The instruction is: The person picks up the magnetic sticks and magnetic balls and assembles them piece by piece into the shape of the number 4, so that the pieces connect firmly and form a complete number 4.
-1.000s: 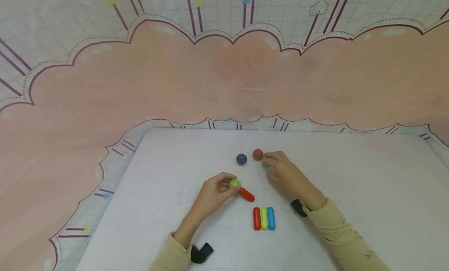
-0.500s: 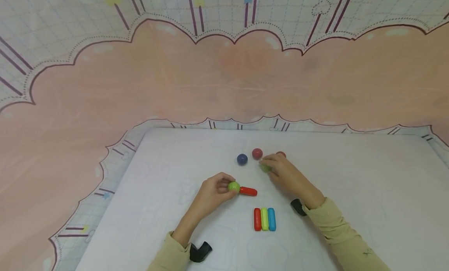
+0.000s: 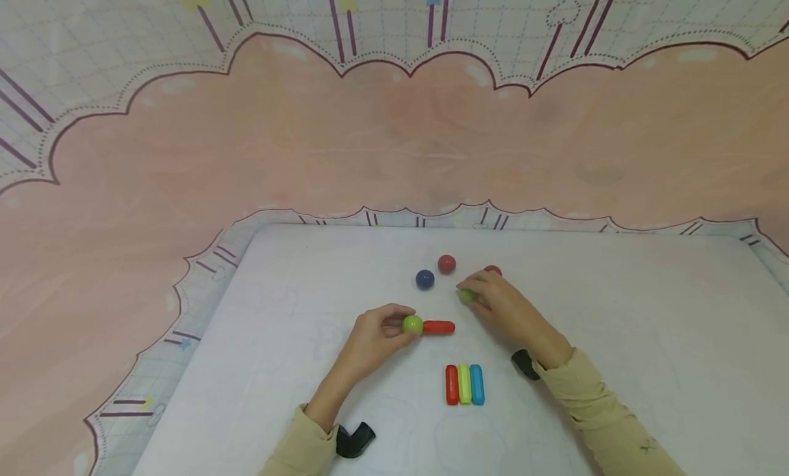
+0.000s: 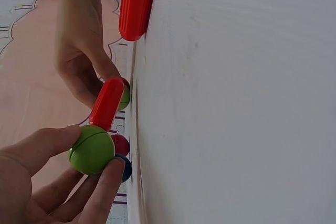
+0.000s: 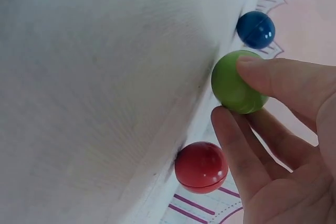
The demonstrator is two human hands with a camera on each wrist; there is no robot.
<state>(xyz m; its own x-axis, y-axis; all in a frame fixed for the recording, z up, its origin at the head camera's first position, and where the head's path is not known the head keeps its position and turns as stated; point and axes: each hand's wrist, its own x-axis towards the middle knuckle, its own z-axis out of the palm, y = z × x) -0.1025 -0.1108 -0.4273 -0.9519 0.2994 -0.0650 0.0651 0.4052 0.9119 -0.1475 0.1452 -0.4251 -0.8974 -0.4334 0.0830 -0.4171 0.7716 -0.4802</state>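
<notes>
head view: l hand (image 3: 376,337), r hand (image 3: 504,307) pinch 1 grn ball (image 3: 412,324) each; 3 balls (image 3: 424,279), 3 rods (image 3: 465,384) loose.

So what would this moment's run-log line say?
left hand: pinches green ball, red rod touching it; right hand: pinches another green ball; table: three rods side by side, blue ball, two red balls

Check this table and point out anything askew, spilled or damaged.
Nothing stands out: no visible spill or damage. Three sticks lie neatly side by side; the left hand holds a green ball with a red stick jutting from it.
</notes>
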